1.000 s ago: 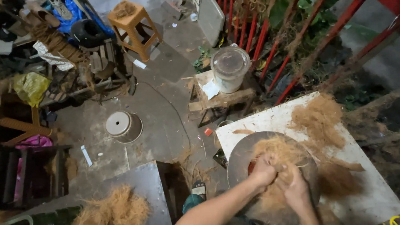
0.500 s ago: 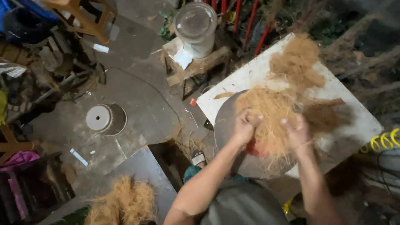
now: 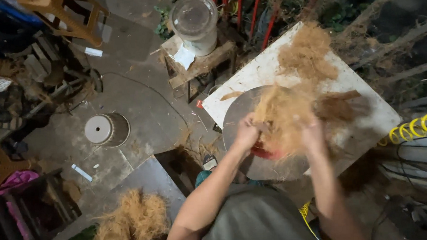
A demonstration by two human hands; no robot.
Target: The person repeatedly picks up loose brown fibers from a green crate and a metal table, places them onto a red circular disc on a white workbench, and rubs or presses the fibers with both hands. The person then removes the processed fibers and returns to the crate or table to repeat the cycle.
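So, a loose wad of brown fibre (image 3: 284,122) was being worked between both hands, right over a round grey disc (image 3: 235,119) that lay on a white board (image 3: 364,114). The left hand (image 3: 246,133) was closed on the wad's left edge, and the right hand (image 3: 313,134) was clamped on its right side, though both were blurred, so the finger positions couldn't be made out exactly. Something red (image 3: 266,153) was peeking out just under the wad; what it was couldn't be told.

The stuff looked feather-light, springy and scratchy, more like a tangle than a solid lump. It probably would've shed strands if pinched at the tips, so a full handful taken from the sides, as seen, seemed the sane grip. Nothing fragile or slippery about it, by the look.

More fibre (image 3: 308,53) was heaped at the board's far corner, and a flat brown husk strip (image 3: 338,96) was lying beside the wad. A clear lidded jar (image 3: 194,22) was parked on a small stool (image 3: 207,63) to the left, and another fibre pile (image 3: 132,222) was sitting on a lower sheet.
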